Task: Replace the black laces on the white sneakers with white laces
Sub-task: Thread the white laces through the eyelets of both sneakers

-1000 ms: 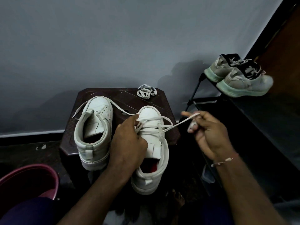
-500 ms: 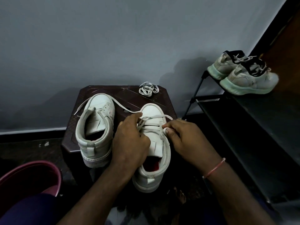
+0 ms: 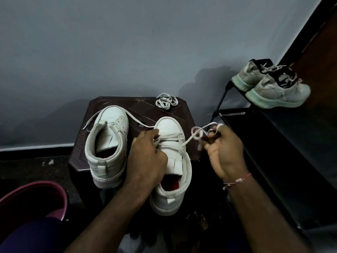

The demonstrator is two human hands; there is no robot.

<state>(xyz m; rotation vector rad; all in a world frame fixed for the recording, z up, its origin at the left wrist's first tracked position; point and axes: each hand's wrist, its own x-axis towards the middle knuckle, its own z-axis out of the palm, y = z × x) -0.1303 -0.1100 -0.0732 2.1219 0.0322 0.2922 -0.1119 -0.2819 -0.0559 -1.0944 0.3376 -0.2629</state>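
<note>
Two white high-top sneakers stand on a dark brown stool (image 3: pixel 109 103), toes toward the wall. The left sneaker (image 3: pixel 107 143) has no lace in it. A white lace (image 3: pixel 189 138) runs through the front eyelets of the right sneaker (image 3: pixel 171 168); its other end trails left across the left sneaker's toe. My left hand (image 3: pixel 145 156) rests on the right sneaker's left side and pinches the lace at the eyelets. My right hand (image 3: pixel 222 148), just right of the shoe, holds the looped free end of the lace. A coiled white lace (image 3: pixel 166 102) lies at the stool's back edge.
A black shoe rack (image 3: pixel 273 143) stands at the right, with a pair of grey sneakers (image 3: pixel 273 88) with mint soles on its top shelf. A maroon tub (image 3: pixel 32 203) sits at the lower left. A grey wall runs behind the stool.
My right hand was at the sneaker's right eyelets half a second ago; it has drawn the lace out to the right, now looped in its fingers. My left hand stays on the shoe.
</note>
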